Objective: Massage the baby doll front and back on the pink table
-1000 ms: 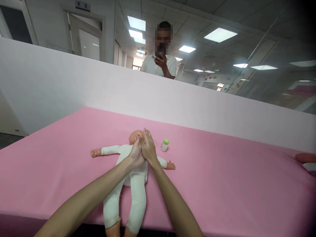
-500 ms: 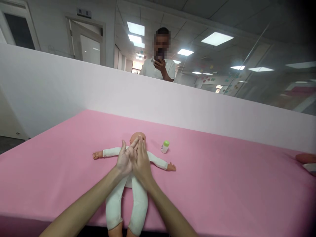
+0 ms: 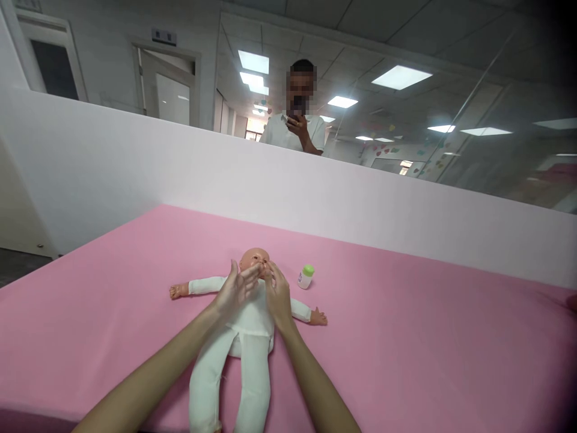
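A baby doll [image 3: 255,313] with a white cloth body lies on its back on the pink table cover [image 3: 396,337], head away from me and arms spread. My left hand [image 3: 234,287] is above the doll's chest, palm turned up and inward, fingers stretched toward its chin. Over the doll's other shoulder is my right hand [image 3: 278,293], its fingers extended and slightly bent near the doll's face. Neither hand holds anything; whether the fingertips touch the doll I cannot tell. A small white bottle with a green cap [image 3: 306,276] stands to the right of the doll's head.
A low white wall [image 3: 270,180] runs along the back of the table. Above it is a glass pane, in which a person [image 3: 297,129] in a white shirt holds a phone. A reddish object [image 3: 571,302] is cut off at the right edge.
My hands were pressed together over the doll's chest; now they are apart, the right one shifted to the right. More of the doll's face and chest shows. The view has tilted slightly.
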Available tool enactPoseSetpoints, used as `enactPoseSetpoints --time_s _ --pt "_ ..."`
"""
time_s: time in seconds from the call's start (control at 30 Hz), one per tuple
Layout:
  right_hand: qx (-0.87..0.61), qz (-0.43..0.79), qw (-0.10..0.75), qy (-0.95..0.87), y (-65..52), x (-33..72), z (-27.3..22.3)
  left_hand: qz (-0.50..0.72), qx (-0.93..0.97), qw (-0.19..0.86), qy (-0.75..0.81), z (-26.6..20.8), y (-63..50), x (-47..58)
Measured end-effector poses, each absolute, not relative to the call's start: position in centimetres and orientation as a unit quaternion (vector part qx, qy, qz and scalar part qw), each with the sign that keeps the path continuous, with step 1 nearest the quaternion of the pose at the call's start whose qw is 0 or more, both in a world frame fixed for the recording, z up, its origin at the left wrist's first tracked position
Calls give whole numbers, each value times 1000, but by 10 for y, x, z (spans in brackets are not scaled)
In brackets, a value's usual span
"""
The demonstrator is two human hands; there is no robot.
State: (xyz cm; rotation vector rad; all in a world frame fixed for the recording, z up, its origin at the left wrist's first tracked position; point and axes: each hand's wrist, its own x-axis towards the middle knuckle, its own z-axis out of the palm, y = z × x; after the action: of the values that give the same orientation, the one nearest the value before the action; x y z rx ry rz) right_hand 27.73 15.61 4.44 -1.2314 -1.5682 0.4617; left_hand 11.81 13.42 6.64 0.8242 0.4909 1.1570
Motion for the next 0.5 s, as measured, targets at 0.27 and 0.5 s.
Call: enactPoseSetpoints --time_s 0.27,0.5 --pt "-566 266 500 -599 228 308 38 441 614 258 602 70 219 109" --pt "-474 327 499 -647 241 298 40 339 696 192 603 69 236 116"
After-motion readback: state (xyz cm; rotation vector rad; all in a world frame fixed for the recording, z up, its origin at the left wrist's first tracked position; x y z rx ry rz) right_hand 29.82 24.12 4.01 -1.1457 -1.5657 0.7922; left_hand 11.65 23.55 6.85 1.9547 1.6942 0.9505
